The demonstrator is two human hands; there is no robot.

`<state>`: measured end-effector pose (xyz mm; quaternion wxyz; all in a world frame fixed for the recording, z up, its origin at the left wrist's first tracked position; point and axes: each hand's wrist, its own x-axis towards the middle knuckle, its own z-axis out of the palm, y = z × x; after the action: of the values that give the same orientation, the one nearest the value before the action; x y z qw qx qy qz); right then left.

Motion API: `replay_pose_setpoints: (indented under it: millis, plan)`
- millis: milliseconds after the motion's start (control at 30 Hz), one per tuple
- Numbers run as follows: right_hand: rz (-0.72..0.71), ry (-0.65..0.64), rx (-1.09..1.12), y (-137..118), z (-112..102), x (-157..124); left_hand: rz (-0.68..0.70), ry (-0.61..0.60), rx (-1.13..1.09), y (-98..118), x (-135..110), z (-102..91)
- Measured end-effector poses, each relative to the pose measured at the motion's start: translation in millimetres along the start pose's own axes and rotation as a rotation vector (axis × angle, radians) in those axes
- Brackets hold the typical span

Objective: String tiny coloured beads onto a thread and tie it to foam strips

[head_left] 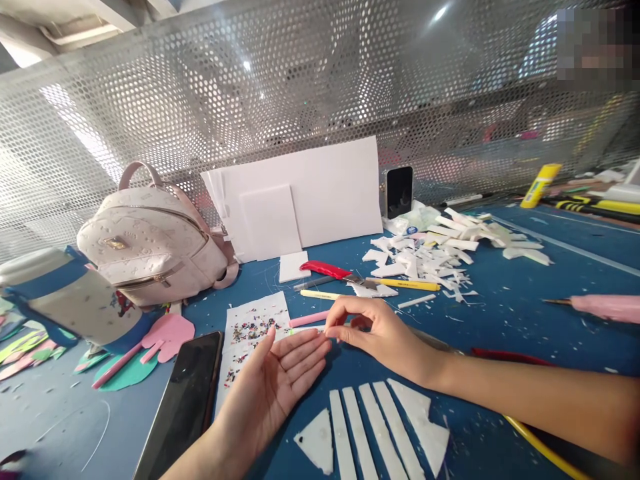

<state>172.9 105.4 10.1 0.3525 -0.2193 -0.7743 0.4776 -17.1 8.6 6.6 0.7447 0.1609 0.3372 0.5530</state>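
Note:
My left hand point(280, 383) lies palm up over the blue table point(500, 333), fingers stretched out and together, holding nothing. My right hand point(380, 330) reaches in from the right, thumb and forefinger pinched right at the left hand's fingertips; whatever is between them is too small to see. Just beyond the hands lie a pink stick point(309, 319) and a white sheet sprinkled with coloured bits point(253, 330). In front of the hands lie several white foam strips point(370, 427) and a white triangle point(317, 440).
A black phone point(183, 403) lies at the left. A pale backpack point(150, 240), a blue-and-white bottle point(70, 300), white boards point(320, 193), red-handled scissors point(327, 270), a yellow pen point(405, 285), foam scraps point(440, 250) and a pink glue gun point(600, 308) surround the work spot.

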Motion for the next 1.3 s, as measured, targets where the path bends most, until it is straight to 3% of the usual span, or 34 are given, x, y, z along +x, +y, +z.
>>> replay_pose_setpoints:
  millis: [267, 600, 900, 1300]
  plan:
    - [-0.098, -0.033, -0.059, 0.8, 1.0, -1.8, -0.061, -0.05, -0.121, -3.3, -0.3, -0.6]
    - [-0.253, -0.127, -0.094, -1.8, 0.6, -3.4, -0.016, -0.137, -0.164, -6.2, -1.8, -1.9]
    - [-0.372, -0.155, -0.263, -3.3, -0.8, -4.5, 0.017, -0.159, -0.223, -5.5, -4.4, -1.4]
    - [-0.304, -0.18, -0.457, 6.0, 0.7, -8.2, 0.051, -0.174, -0.278, -3.8, -5.8, -2.1]
